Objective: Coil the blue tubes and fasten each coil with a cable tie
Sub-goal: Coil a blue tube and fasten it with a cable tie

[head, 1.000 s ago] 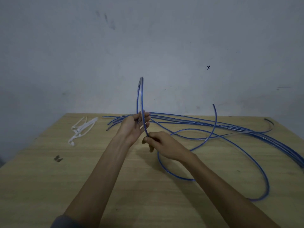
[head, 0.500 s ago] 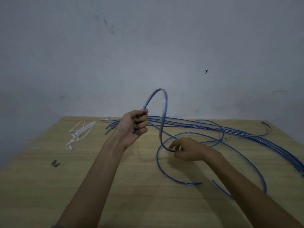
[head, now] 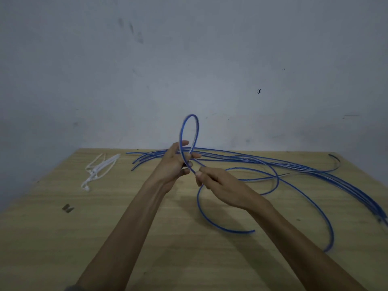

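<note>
Fingers of your left hand curl round the crossing base of an upright loop in one blue tube, held above the middle of the worktop. Your right hand pinches the same tube just below, between thumb and fingers; its tail curves down onto the wood. More blue tubes lie along the far edge toward the right edge. White cable ties sit near the far left corner.
</note>
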The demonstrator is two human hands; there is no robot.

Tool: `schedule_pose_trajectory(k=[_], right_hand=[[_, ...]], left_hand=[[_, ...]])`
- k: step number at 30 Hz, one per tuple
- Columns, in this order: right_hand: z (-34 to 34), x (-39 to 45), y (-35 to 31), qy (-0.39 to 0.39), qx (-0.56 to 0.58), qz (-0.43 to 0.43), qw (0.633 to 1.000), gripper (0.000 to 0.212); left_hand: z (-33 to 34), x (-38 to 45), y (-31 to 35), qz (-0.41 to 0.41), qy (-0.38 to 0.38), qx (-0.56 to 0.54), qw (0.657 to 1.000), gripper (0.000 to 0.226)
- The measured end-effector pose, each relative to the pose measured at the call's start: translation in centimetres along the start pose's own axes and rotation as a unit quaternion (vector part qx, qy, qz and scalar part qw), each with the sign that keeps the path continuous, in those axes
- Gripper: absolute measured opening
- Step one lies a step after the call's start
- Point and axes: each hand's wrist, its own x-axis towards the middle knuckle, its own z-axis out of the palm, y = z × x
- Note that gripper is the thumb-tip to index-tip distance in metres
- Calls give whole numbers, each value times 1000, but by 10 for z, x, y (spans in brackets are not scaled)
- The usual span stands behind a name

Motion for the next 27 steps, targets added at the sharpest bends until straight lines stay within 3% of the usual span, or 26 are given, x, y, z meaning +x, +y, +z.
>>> schedule_pose_trajectory(k=[3,6,8,11,13,15,17,19,21,23,25,27], right_hand=[[-5,-5,13,-33,-5,18,999,39],[-10,-8,24,-50,-10,32,998,40],[-11,-10,30,-66,-17,50,996,41],[-16,-11,33,-93,-31,99,990,37],[-26,-10,33,-97,-37,127,986,33],[-39,-7,35,-90,-53,150,983,33],[-51,-3,38,-80,-82,174,978,38],[-60,3,42,-70,-102,196,973,38],[-66,11,43,-74,-125,216,966,30],[-71,19,37,-69,-115,242,961,24],[-73,22,31,-55,-92,255,961,25],[-68,22,24,-27,-83,256,963,25]], left_hand=[[2,2,-2,-8,-18,-19,1000,21],[1,2,3,-73,-71,-55,993,27],[-4,1,7,-120,-128,-158,972,62],[-9,-1,12,-123,-204,-253,938,121],[-7,-8,19,-100,-230,-258,933,127],[-3,-13,21,-53,-197,-176,963,99],[1,-13,19,44,-141,-10,989,41],[2,-12,13,108,-149,123,975,8],[5,-15,10,120,-189,221,949,3],[8,-17,10,123,-179,317,923,8],[12,-19,9,133,-152,378,903,26],[16,-21,9,131,-152,376,905,58]])
